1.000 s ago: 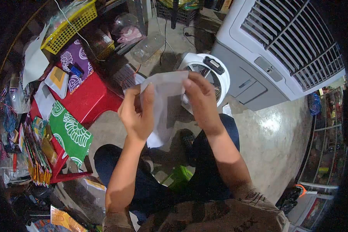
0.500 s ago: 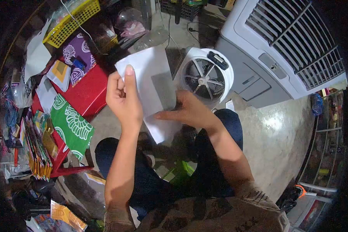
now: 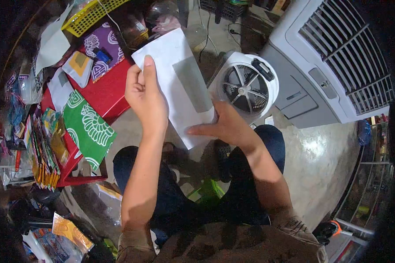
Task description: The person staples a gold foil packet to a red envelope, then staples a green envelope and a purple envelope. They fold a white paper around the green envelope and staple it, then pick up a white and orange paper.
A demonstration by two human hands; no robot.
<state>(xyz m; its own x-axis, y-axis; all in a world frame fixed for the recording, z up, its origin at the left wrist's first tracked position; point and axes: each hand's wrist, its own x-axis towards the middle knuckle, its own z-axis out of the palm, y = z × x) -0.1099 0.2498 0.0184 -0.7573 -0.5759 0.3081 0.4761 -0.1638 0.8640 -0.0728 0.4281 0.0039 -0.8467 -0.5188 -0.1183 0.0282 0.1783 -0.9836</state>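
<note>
A white sheet of paper (image 3: 164,61), perhaps folded, is held up in front of me above my knees. A grey rectangular patch (image 3: 192,85) runs along its right part. My left hand (image 3: 147,98) grips the paper's left edge, thumb on the front face and fingers curled behind. At the lower right edge, my right hand (image 3: 226,125) holds the paper with its thumb across the lower corner; its other fingers are mostly hidden behind the sheet.
To the left is a red table (image 3: 103,98) with a green patterned sheet (image 3: 90,129), a purple patterned sheet (image 3: 103,48) and several packets (image 3: 41,160). A yellow basket (image 3: 90,19) stands behind. Ahead are a round white fan (image 3: 245,90) and a large air cooler (image 3: 307,83).
The paper has tilted and risen slightly in view, so more of the grey patch shows. Both hands keep their hold. The surroundings have shifted a little to the right in view.
</note>
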